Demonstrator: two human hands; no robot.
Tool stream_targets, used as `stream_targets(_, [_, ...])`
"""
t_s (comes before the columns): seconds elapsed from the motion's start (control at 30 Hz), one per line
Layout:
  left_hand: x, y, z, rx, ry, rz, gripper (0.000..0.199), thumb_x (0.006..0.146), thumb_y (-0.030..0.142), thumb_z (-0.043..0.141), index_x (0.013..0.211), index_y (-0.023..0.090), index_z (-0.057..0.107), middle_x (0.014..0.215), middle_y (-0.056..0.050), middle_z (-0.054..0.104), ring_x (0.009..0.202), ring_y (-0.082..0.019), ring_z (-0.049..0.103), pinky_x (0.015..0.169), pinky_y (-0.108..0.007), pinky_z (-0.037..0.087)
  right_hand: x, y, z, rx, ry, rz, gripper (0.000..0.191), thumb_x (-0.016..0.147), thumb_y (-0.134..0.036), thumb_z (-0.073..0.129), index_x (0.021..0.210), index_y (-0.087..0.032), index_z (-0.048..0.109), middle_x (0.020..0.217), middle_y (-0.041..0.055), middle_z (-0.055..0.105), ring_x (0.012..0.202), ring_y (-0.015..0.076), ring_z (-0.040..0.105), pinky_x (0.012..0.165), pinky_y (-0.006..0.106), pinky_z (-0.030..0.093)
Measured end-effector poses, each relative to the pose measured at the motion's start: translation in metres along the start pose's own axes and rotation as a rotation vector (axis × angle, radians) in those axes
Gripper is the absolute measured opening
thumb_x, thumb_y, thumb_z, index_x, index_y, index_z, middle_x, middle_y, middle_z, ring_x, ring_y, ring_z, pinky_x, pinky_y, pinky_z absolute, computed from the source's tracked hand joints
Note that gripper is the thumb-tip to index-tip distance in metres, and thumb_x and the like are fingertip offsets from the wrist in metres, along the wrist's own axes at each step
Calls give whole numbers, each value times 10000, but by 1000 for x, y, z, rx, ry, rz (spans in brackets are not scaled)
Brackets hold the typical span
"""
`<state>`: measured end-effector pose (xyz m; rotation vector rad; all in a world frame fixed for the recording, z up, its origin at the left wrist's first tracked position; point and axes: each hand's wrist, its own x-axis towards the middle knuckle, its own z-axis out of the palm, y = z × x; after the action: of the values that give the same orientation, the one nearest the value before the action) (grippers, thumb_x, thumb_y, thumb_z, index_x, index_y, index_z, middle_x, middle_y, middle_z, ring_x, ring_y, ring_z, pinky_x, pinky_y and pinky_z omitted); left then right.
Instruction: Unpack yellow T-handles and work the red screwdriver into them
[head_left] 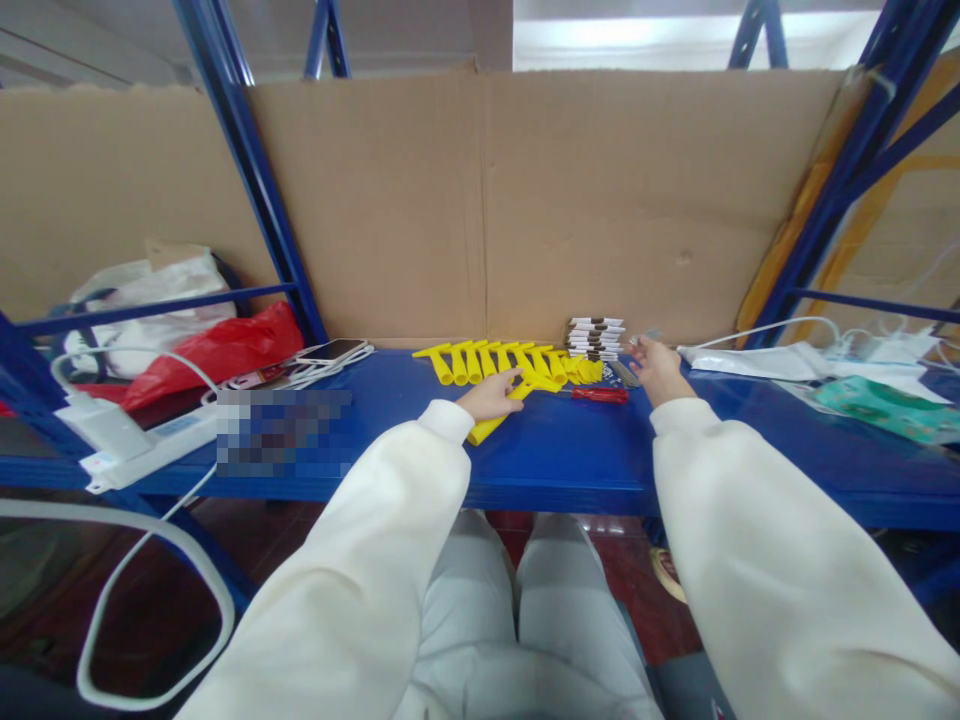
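Note:
My left hand (491,396) is closed on a yellow T-shaped plastic handle (487,431), which lies slanted with its round end toward the front edge. Behind it runs a row of several similar yellow T-shaped handles (471,366), side by side. Smaller yellow pieces (585,370) lie in a heap at the row's right end. My right hand (660,370) is raised beside a stack of small white packs with dark bands (596,338); its fingertips are pinched, and what they hold is too small to make out. A red-handled screwdriver (600,395) lies between my hands.
Blue shelf top (570,450) with a cardboard back wall (600,200). Left: a phone (336,351), white cables, a power strip (161,445) and a red bag (217,355). Right: a white packet (757,360) and a green pack (885,408). Blue uprights stand on both sides.

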<state>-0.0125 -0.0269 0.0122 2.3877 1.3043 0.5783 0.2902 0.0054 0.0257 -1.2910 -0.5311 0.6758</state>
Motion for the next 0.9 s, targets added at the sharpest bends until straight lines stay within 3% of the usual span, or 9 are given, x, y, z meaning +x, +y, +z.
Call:
stream_targets(0.13, [1,-2,0,-10,0,4,790,760,242,685,1511,122,468,1105,-83,724,1058,-251,683,982,-339,501,-5,-1,-2,58,10,60,165,836,-93,568,860,-228,476,756,-43,621,613,94,608,541,219,429])
stream_targets(0.23, [1,-1,1,-22,8,-1,803,755,243,690,1515,111,462,1174,-114,717,1104,-259,681,1005,-340,494,-13,-1,1,81,-49,11,209,792,-73,612,877,-231,505,731,-62,631,592,80,601,526,187,426])
stream_targets(0.4, [1,-3,3,-37,2,-1,795,761,242,689,1517,146,463,1193,-114,725,1171,-276,669,1019,-356,494,-35,5,12,-96,-453,-95,201,715,-78,736,732,-195,573,600,-47,613,509,79,554,463,158,413])
stream_targets(0.53, [4,-5,3,-59,2,40,787,774,244,692,1521,155,460,1229,-105,707,1110,-252,691,996,-355,512,-53,9,23,-182,-737,-98,208,689,-94,821,657,-170,629,589,-12,641,542,91,581,533,181,485])
stream_targets(0.7, [8,0,-4,-86,60,147,738,875,211,604,1575,172,373,1407,-150,625,1251,-252,627,1033,-369,498,-66,7,32,-171,-764,-131,207,701,-130,838,650,-176,643,603,-23,651,537,90,576,558,201,503])
stream_targets(0.8, [8,9,-9,76,119,145,674,889,148,564,1548,173,423,1504,-141,558,1354,-264,554,1129,-383,419,-66,9,34,-182,-755,-141,196,712,-142,827,650,-178,645,610,-23,658,560,95,587,565,198,485])
stream_targets(0.9, [8,18,-9,242,173,87,597,900,142,561,1492,191,508,1466,-134,598,1342,-296,561,1158,-432,377,-63,14,34,-234,-750,-146,172,714,-156,818,655,-177,658,616,-14,672,578,100,582,569,199,457])
